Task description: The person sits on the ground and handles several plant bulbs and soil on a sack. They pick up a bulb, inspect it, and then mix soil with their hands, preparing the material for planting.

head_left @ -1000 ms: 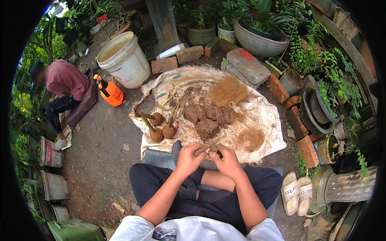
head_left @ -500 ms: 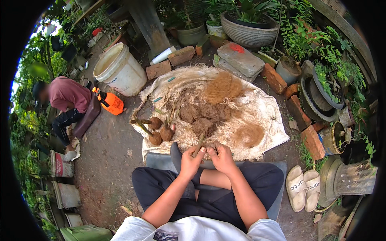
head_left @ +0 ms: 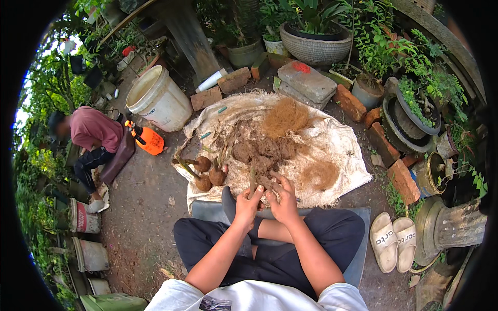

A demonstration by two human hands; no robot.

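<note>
My left hand [head_left: 248, 205] is closed on a thin greenish-brown plant stem [head_left: 252, 180], which points away from me over the sack. Close on its right is my right hand [head_left: 284, 201], thumb and forefinger apart at a crumbly brown clump [head_left: 266, 182] by the stem. Whether that clump is attached to the stem, I cannot tell. Beyond my hands lies a heap of moist brown soil [head_left: 263, 149] on a spread whitish woven sack [head_left: 348, 155]. To the left of it rest several round brown balls [head_left: 203, 182] with green stems.
Brown fibre [head_left: 286, 118] lies at the sack's far side, with a second fibre wad [head_left: 320, 175] at right. An orange spray bottle [head_left: 149, 140] and a white bucket [head_left: 162, 101] stand left. Bricks [head_left: 403, 181] and potted plants line the right. Sandals [head_left: 384, 242] lie near. A person [head_left: 96, 129] sits far left.
My right thumb and forefinger have spread from their earlier pinch beside the left hand. The stem now stands more upright in the picture. The view has shifted slightly.
</note>
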